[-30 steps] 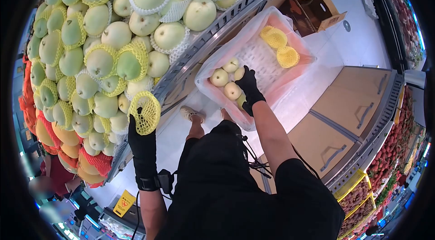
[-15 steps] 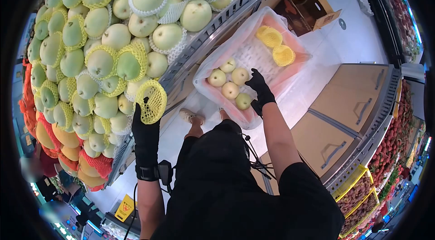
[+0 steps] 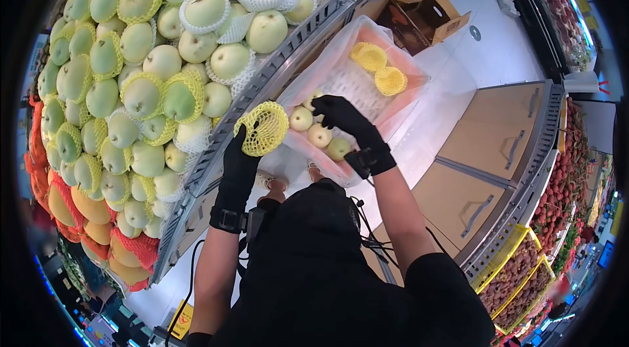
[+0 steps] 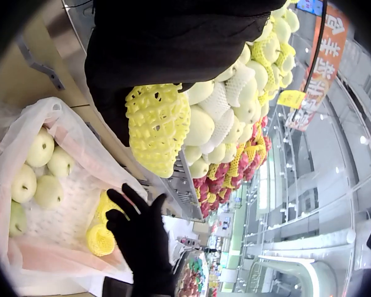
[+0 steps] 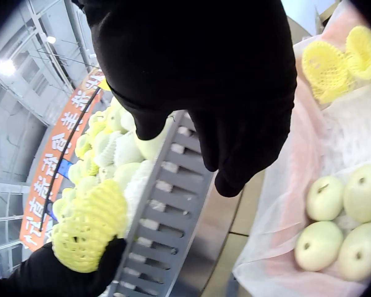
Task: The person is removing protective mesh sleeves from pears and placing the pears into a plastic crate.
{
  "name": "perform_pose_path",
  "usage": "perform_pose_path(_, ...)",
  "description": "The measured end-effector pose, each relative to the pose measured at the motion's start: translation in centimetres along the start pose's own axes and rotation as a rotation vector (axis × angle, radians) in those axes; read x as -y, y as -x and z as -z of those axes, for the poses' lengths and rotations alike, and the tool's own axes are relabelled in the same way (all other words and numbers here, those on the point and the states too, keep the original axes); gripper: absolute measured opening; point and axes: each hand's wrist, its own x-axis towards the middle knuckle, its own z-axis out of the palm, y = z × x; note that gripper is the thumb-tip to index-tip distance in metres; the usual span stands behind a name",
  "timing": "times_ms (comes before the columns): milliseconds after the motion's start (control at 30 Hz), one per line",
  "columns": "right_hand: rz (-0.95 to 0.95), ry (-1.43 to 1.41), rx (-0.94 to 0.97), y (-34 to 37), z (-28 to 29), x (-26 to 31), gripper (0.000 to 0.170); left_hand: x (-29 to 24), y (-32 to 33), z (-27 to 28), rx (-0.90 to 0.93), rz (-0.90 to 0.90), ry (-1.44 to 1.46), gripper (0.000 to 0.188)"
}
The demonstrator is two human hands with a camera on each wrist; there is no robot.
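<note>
In the head view, my black-gloved left hand (image 3: 240,158) holds a yellow foam fruit net (image 3: 267,125) beside the display ledge. The right wrist view shows the left thumb against the net's outside; the other fingers are hidden behind it. My right hand (image 3: 346,117), also gloved, is over the crate's near left part, overlapping the pears in the head view. Its fingers are loosely bent, and the left wrist view shows them spread with nothing between them. Several pale round pears (image 3: 320,135) lie together in the plastic-lined crate (image 3: 411,83). Two yellow foam nets (image 3: 368,57) lie at its far end.
A sloping display of pears (image 3: 141,52), many in foam nets, rises at the left behind a grey slotted ledge (image 3: 308,36). Beyond the crate stands an open cardboard box (image 3: 426,16). Brown cabinets (image 3: 488,131) and a red fruit stand (image 3: 560,183) line the right.
The right hand has let go of a pear in the crate, lifted and moved left, toward the left hand. The left hand has moved right with the foam net, away from the display.
</note>
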Motion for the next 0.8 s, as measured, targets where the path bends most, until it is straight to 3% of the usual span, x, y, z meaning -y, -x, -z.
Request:
perform_pose_path(67,0.078,-0.080,0.074,0.7,-2.3,1.3,0.035,0.8,-0.5,0.1,0.011,0.027,-0.010,0.042)
perform_pose_path(133,0.095,0.166,0.114,1.3,-4.7,2.9,0.032,1.2,-0.4,-0.5,-0.009,0.106,0.000,0.044)
perform_pose_path(200,0.338,0.509,0.103,-0.5,-5.1,0.1,0.030,1.5,-0.1,-1.2,-0.007,0.165,-0.041,0.044)
perform_pose_path(233,0.350,0.530,0.058,-0.8,-5.1,-0.5,0.027,1.3,0.2,-1.6,0.007,0.186,-0.086,0.044)
perform_pose_path(333,0.473,0.129,-0.073,-0.3,-2.9,-1.8,0.022,0.3,1.4,-2.7,0.037,0.181,-0.121,0.042)
perform_pose_path(400,0.212,0.129,-0.215,-1.0,0.4,-4.0,0.025,-0.2,2.0,-2.0,0.024,0.143,-0.163,0.043)
perform_pose_path(433,0.171,0.341,-0.297,-1.1,2.6,-4.4,0.027,0.0,2.2,-0.9,0.047,0.094,-0.187,0.045)
perform_pose_path(500,0.104,0.175,-0.493,-0.4,5.9,-5.2,0.028,-0.5,2.4,0.5,0.039,0.073,-0.144,0.044)
perform_pose_path(633,0.142,0.070,-0.705,-0.5,14.0,-8.1,0.023,-1.1,3.2,3.1,0.038,0.016,-0.111,0.043)
perform_pose_path(733,0.093,0.212,-0.885,-0.3,18.2,-7.8,0.020,-1.5,3.7,4.1,0.019,0.002,-0.033,0.043)
perform_pose_path(767,0.178,0.384,-0.994,-0.8,19.0,-8.0,0.019,-1.5,3.9,4.4,0.020,-0.013,-0.041,0.043)
perform_pose_path(800,0.153,0.085,-1.050,-0.7,19.9,-8.3,0.021,-1.5,4.1,4.5,0.022,-0.027,-0.049,0.043)
